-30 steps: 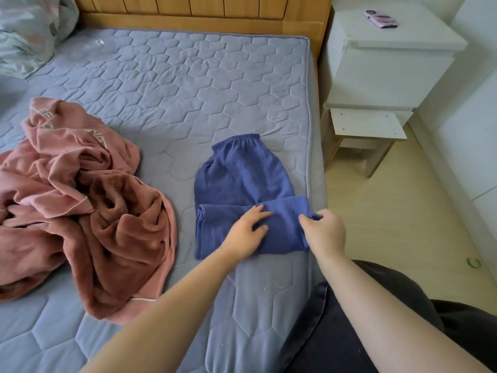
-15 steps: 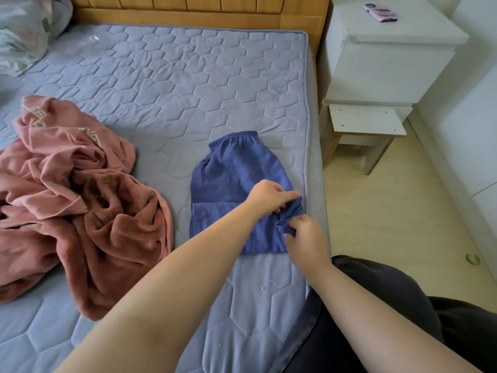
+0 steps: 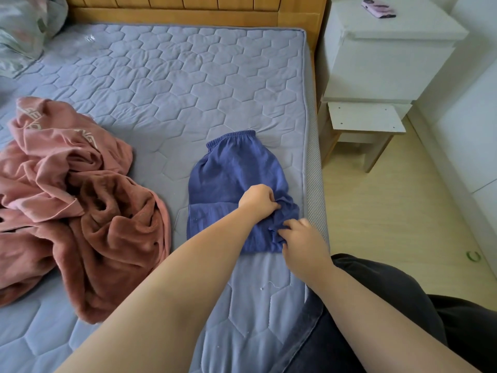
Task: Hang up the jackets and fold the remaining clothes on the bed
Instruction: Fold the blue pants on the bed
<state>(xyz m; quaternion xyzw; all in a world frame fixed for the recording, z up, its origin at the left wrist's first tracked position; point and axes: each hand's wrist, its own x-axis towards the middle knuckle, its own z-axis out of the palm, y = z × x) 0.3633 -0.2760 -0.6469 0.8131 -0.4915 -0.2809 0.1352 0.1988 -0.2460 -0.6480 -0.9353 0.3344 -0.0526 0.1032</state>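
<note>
Blue pants (image 3: 231,170) lie partly folded near the right edge of the bed (image 3: 166,84), elastic waistband away from me and the legs folded up over the lower part. My left hand (image 3: 258,197) pinches the fabric at the right end of the fold. My right hand (image 3: 301,238) grips the bunched cloth just below it, at the pants' lower right corner. A crumpled pink garment (image 3: 67,189) with a fleecy lining and white lettering lies in a heap on the left of the bed.
A white nightstand (image 3: 384,55) with a pink phone (image 3: 377,8) on top stands right of the bed; a small white stool (image 3: 363,122) sits below it. A wooden headboard (image 3: 188,6) closes the far end. A bagged bundle (image 3: 24,30) lies top left. My dark-trousered leg (image 3: 376,319) is lower right.
A second ago both hands lay flat on the folded legs. My left hand has moved right and closed on the fabric; my right hand has shifted down and gathered the right corner into a bunch.
</note>
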